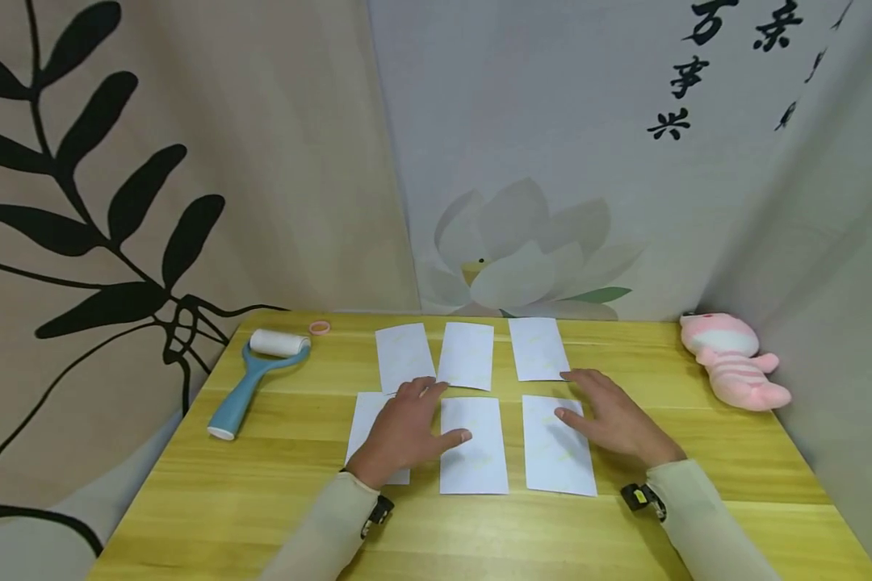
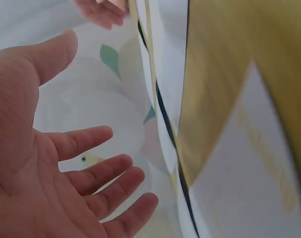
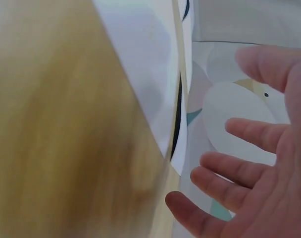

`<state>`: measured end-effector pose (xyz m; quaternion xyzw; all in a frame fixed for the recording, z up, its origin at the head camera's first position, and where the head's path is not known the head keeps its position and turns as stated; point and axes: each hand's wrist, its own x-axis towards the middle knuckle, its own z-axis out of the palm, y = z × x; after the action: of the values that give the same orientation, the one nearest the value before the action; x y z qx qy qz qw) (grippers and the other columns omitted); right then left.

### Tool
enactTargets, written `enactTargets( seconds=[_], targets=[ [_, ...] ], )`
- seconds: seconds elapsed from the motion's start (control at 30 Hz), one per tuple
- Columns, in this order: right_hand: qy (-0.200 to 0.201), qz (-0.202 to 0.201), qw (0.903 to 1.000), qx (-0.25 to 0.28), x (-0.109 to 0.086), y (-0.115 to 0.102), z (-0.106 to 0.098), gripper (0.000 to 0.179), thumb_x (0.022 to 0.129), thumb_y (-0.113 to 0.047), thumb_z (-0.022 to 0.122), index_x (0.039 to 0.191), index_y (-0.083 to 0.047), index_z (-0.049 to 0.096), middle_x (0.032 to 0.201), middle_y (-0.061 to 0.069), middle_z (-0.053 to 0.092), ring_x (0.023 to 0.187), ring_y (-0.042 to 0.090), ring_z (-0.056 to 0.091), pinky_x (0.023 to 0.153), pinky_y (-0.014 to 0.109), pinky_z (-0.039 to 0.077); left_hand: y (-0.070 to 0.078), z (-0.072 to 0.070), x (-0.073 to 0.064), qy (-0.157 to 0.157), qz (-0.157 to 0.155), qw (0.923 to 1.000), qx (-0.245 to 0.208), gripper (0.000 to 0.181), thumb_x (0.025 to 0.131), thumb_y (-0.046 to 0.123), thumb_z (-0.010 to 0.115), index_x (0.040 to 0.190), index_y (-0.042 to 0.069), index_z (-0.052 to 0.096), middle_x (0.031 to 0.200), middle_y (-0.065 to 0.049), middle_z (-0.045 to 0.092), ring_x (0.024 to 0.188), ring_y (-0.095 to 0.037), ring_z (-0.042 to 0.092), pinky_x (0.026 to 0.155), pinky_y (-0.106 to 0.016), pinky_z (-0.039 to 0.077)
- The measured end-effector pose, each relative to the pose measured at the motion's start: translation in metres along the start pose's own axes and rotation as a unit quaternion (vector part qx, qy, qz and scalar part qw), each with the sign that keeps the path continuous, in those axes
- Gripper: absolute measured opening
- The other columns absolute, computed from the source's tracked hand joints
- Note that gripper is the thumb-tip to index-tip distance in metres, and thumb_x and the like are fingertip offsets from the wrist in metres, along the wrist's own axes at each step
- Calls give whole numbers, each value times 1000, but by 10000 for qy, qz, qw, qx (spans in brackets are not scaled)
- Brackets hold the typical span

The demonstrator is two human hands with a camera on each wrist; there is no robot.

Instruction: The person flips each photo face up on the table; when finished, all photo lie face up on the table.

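Note:
White paper sheets with faint yellow marks lie on the wooden table in two rows of three. The back row has a left sheet [image 1: 404,353], a middle sheet [image 1: 467,355] and a right sheet [image 1: 539,349]. In front are a left sheet [image 1: 363,415], a middle sheet [image 1: 474,472] and a right sheet [image 1: 561,468]. My left hand [image 1: 404,428], fingers spread, is over the front left sheet and partly hides it. Extended fingers also show on my right hand [image 1: 614,415], beside the front right sheet with its thumb over it. Both palms [image 2: 22,168] [image 3: 284,198] hold nothing.
A blue-handled lint roller [image 1: 250,383] lies at the table's left, near a small pink ring [image 1: 320,328]. At the right edge is a pink plush toy [image 1: 730,363]. Printed curtains [image 1: 298,161] hang behind the wooden table [image 1: 262,508].

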<state>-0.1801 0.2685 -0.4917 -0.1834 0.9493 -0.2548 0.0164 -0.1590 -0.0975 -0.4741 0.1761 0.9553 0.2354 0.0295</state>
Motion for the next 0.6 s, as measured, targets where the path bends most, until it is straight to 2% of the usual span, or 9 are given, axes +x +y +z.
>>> enactTargets(
  seconds=[0.17, 0.3, 0.5, 0.6],
  targets=[
    [-87, 22, 10000, 39, -5, 2, 4, 67, 104, -53, 64, 155, -12, 50, 157, 16, 51, 145, 44, 47, 115, 68, 40, 16, 17, 1, -41, 244, 9997, -51, 79, 91, 64, 75, 148, 13, 59, 150, -10, 58, 140, -32, 54, 109, -51, 52],
    [-139, 32, 9998, 126, -7, 3, 4, 66, 104, -52, 63, 154, -11, 51, 156, 17, 53, 145, 45, 48, 114, 68, 42, 29, 27, 3, -65, 463, 9989, 22, 76, 90, 63, 77, 144, 13, 62, 143, -9, 63, 134, -29, 59, 106, -51, 53],
    [-191, 142, 9990, 370, -4, 2, 3, 65, 104, -47, 66, 153, -6, 52, 155, 18, 55, 145, 45, 49, 116, 66, 41, 47, 39, 7, -219, 537, 9981, 193, 76, 84, 62, 83, 142, 17, 64, 142, -5, 66, 130, -27, 60, 101, -52, 53],
    [-197, 179, 9988, 416, -2, 2, 2, 65, 104, -46, 66, 152, -4, 52, 153, 20, 56, 143, 46, 50, 115, 68, 41, 58, 45, 9, -340, 564, 9973, 318, 77, 81, 63, 85, 142, 20, 65, 141, -2, 67, 128, -26, 60, 99, -49, 53]
  ],
)
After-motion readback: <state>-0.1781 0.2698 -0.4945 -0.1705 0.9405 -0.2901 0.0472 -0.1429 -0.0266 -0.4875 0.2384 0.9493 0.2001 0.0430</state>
